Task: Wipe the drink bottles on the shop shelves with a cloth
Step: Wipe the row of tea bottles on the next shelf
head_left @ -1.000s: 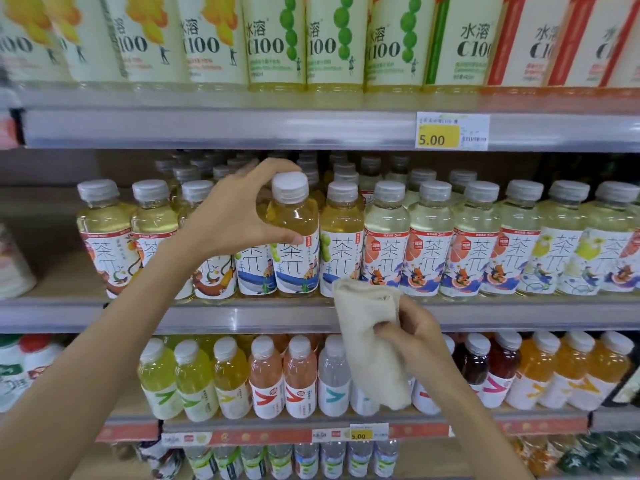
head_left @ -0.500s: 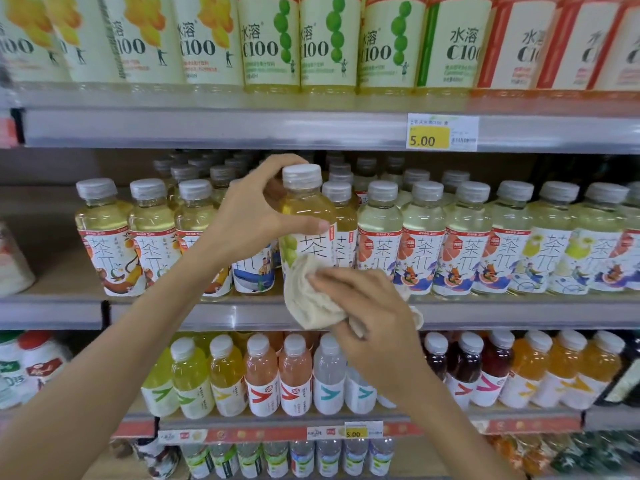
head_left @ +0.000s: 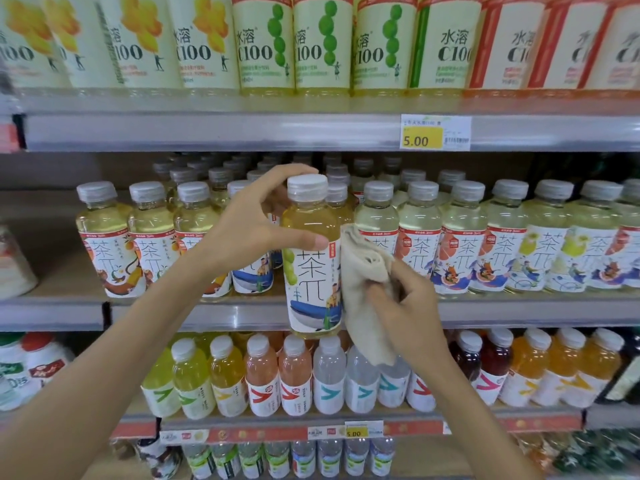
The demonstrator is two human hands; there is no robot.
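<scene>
Bare shelf strip (head_left: pixel 52 237) left of packed bottles (head_left: pixel 464 237)

The left hand (head_left: pixel 249 226) grips a tea bottle (head_left: pixel 313 258) by its shoulder, thumb across the front, holding it out in front of the middle shelf (head_left: pixel 519 308). The right hand (head_left: pixel 405 306) presses a beige cloth (head_left: pixel 363 292) against the bottle's right side. A yellow price tag (head_left: pixel 434 132) reads 5.00.

bright, even shop light with soft shadows under each shelf (head_left: pixel 214 133). wide-angle bending and slight blur at the edges, centre sharp.
</scene>
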